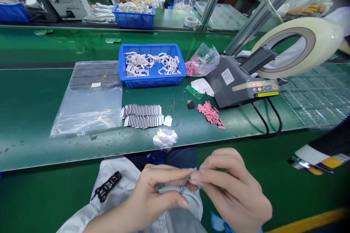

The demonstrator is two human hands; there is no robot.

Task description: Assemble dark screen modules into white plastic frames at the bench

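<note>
Above my lap, my left hand (pixel 154 189) pinches a small thin grey piece (pixel 184 185) between thumb and fingers; its exact kind is too small to make out. The fingertips of my right hand (pixel 232 184) are closed on the upper end of the same piece and hide part of it. On the bench just beyond lie a crumpled heap of clear film (pixel 165 138), two rows of white-and-dark flat parts (pixel 142 116), a white square piece (pixel 167 121), a small black piece (pixel 190 104) and a pile of pink strips (pixel 210 113).
A blue bin (pixel 153 82) holds white plastic frames. Left of it lies a clear bag (pixel 87 105) with dark parts. A tape dispenser (pixel 232 80) with a large roll (pixel 306 47) stands at right, beside a green circuit board (pixel 194 92). Co-workers sit across the bench.
</note>
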